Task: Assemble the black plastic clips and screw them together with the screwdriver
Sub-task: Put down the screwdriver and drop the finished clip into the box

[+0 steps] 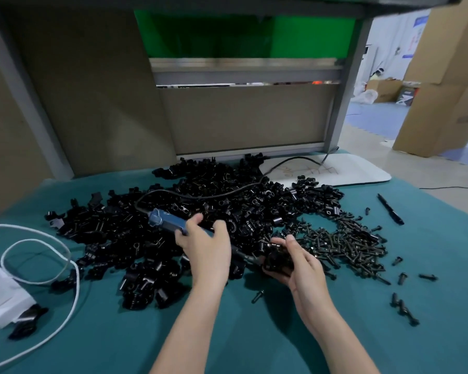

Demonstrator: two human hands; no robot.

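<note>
Clip (277, 261): a black plastic piece held in the right hand, just above the cloth, at the near edge of the screws and right of the big pile.
Right hand (301, 265): fingers and thumb curled round the clip, cupping it from below and from the right.
Left hand (206, 247): closed round the screwdriver, knuckles up, over the near part of the pile.
Screwdriver (168, 221): blue body sticks out up and left of the left hand; the dark bit end comes out on the hand's right and points at the clip. Whether the bit touches it is too blurred to tell.
Cord (200, 195): black, runs from the back of the screwdriver over the pile towards the board.
Pile (119, 230): loose black clips heaped across the middle of the cloth.
Screws (343, 244): a dark heap right of the right hand, with a few strays (401, 278) further right and one (257, 296) between the forearms.
Pen (390, 209): black, lies alone right of the screws.
Board (335, 168): white, scribbled on, at the far right of the cloth.
Cable (38, 260): white, looped at the left.
Bag (3, 295): white, at the left edge, black parts at its mouth.
Cloth (254, 333): teal, covers the table.
</note>
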